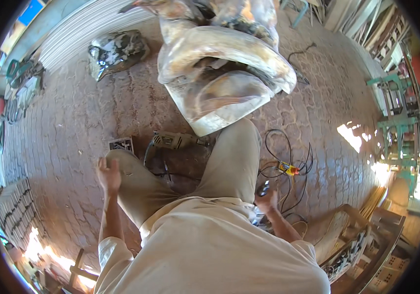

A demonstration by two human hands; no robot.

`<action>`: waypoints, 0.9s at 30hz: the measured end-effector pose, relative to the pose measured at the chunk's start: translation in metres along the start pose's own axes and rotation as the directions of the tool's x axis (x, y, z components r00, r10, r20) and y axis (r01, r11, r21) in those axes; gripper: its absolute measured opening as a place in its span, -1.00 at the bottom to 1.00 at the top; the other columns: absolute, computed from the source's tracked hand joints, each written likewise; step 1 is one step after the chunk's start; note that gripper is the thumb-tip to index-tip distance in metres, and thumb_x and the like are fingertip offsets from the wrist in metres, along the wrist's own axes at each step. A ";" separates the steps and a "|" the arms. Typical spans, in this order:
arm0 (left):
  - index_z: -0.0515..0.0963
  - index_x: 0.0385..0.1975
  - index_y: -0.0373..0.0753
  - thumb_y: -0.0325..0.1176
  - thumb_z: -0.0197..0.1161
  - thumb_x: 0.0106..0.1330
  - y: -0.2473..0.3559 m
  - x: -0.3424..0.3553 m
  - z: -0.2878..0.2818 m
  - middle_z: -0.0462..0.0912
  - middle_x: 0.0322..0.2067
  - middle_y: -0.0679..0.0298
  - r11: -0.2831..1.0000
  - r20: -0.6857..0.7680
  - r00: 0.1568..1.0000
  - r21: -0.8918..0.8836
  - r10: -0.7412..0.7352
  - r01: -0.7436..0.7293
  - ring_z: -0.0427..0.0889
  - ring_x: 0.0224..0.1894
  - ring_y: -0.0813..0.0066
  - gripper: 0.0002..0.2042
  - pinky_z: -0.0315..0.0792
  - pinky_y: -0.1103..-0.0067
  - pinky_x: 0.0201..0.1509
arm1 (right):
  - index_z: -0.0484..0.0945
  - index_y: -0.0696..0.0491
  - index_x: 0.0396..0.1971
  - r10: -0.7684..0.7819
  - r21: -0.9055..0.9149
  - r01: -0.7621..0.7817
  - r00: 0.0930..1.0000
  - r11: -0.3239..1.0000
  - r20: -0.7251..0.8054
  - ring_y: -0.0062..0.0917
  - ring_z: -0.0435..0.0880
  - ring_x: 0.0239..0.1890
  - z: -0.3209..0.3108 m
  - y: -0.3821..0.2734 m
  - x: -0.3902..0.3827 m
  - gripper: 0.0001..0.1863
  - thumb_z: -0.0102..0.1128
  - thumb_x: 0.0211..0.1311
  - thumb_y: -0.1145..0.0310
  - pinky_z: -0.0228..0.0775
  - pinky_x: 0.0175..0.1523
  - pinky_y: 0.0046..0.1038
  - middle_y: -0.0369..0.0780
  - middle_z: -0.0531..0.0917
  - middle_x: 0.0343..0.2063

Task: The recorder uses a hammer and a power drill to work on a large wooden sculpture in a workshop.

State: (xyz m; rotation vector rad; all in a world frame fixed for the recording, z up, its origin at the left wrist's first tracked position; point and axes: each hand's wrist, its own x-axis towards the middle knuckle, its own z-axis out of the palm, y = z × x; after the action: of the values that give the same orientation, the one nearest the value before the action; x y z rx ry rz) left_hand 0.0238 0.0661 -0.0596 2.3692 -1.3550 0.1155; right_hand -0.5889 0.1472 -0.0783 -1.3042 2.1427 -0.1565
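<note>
A large carved sculpture (229, 54), cream and brown with deep hollows, stands in front of me on a pale squared base (200, 122). My left hand (109, 175) is beside my left knee, its fingers curled in, and I see nothing in them. Down by my right thigh, my right hand (267, 200) is closed around a small dark object (264, 188) with a shiny part; its kind is not clear. Between my legs and the sculpture lies a tan corded power tool (174, 140). A small open box (121, 143) with dark contents sits next to my left knee.
Black cable (288, 142) loops over the brick paving at my right, around a yellow and red connector (288, 168). A dark, glossy stone-like lump (116, 53) lies far left. Green metal stands (398, 127) line the right side. A wooden tool rack (352, 245) is near right.
</note>
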 end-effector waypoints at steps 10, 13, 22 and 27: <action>0.29 0.44 -0.38 -0.40 0.64 0.11 0.206 -0.075 -0.050 0.46 0.35 -0.01 0.100 0.108 0.466 -0.994 0.878 0.041 0.52 0.35 0.14 -0.12 0.50 0.28 0.35 | 0.57 0.07 -0.34 -0.339 0.503 0.564 0.814 0.655 -0.471 -0.66 0.62 -0.45 -0.221 -0.219 -0.066 -0.79 0.47 0.22 0.36 0.50 -0.38 -0.49 -0.36 0.65 -0.44; 0.38 0.38 -0.40 -0.27 0.65 0.13 0.249 -0.089 -0.086 0.55 0.29 0.02 0.050 -0.044 0.400 -0.974 0.915 -0.220 0.54 0.34 0.13 -0.17 0.45 0.38 0.39 | 0.57 0.07 -0.32 -0.381 0.816 0.559 0.793 0.145 -0.476 -0.52 0.68 -0.41 -0.239 -0.256 -0.064 -0.69 0.42 0.30 0.13 0.61 -0.29 -0.36 -0.29 0.65 -0.42; 0.54 0.06 -0.34 -0.39 0.49 0.23 0.203 -0.073 -0.156 0.74 -0.20 0.22 0.286 0.458 0.419 -0.866 0.784 0.410 0.66 -0.14 0.50 -0.57 0.53 0.42 -0.04 | 0.60 0.02 -0.30 0.095 0.998 -0.051 0.994 0.028 0.048 -0.36 0.69 -0.35 -0.113 -0.290 -0.001 -0.54 0.41 0.25 -0.13 0.65 -0.21 -0.22 -0.22 0.67 -0.41; 0.44 0.15 -0.35 -0.35 0.47 0.13 0.170 -0.098 -0.179 0.69 -0.19 -0.04 0.610 0.547 0.566 -0.787 0.616 0.096 0.72 -0.14 -0.01 -0.43 0.56 0.21 -0.04 | 0.56 0.06 -0.10 -0.433 0.789 -0.596 0.758 -0.152 0.489 -0.22 0.68 -0.06 -0.038 -0.317 -0.005 -0.51 0.24 0.36 -0.11 0.58 0.10 -0.08 -0.15 0.66 -0.24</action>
State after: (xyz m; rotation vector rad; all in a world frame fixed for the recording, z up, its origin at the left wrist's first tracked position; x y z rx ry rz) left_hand -0.1478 0.1388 0.1291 1.3893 -1.6747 -1.3397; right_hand -0.3669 -0.0167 0.0817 -0.0021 0.7152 -0.9666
